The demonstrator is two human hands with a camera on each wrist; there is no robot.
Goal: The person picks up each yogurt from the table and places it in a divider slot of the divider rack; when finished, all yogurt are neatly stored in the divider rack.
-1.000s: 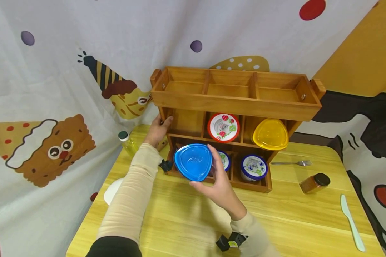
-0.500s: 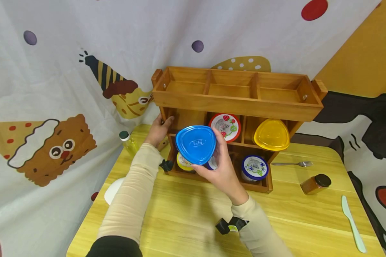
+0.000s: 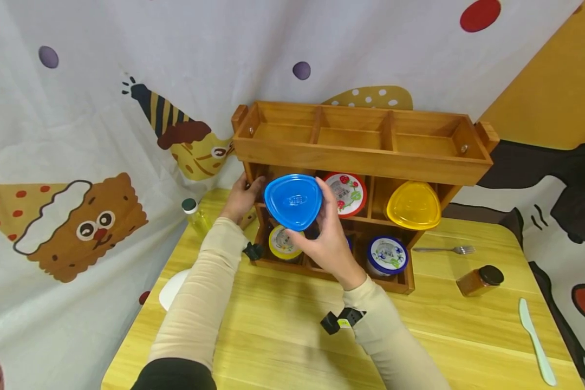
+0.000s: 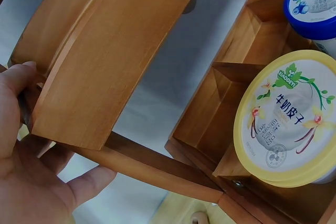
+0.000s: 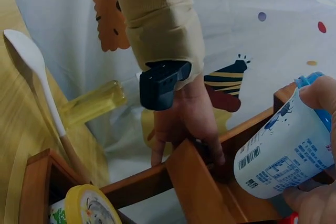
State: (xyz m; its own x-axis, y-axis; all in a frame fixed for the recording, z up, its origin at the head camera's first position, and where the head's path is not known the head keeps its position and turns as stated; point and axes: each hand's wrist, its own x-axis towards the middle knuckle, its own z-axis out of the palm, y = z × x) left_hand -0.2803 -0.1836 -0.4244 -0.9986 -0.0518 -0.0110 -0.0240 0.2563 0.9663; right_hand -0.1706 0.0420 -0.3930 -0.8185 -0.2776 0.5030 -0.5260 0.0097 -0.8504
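Note:
My right hand [image 3: 333,244] grips a white tub with a rounded-triangular blue lid [image 3: 294,201], in front of the left compartment of the middle shelf. In the right wrist view the tub [image 5: 281,153] is tilted, with printed text and a barcode on its side. My left hand [image 3: 240,200] holds the left side frame of the brown wooden rack [image 3: 361,158]. In the left wrist view the thumb and fingers of the left hand [image 4: 39,166] lie on either side of that frame. Beside the blue lid sits a red-rimmed tub [image 3: 351,195] in the middle compartment.
A yellow-lidded triangular tub [image 3: 414,206] fills the right compartment. Below stand a yellow-rimmed tub [image 3: 284,242] and a blue-rimmed tub [image 3: 388,254]. A green-capped bottle [image 3: 197,218] and white spoon [image 5: 31,51] lie left; a fork [image 3: 448,249], jar [image 3: 480,280] and pale knife [image 3: 537,341] lie right.
My right hand has raised the blue-lidded tub from in front of the bottom row to the middle shelf. The yellow-rimmed tub below has come into view. My left hand keeps its hold.

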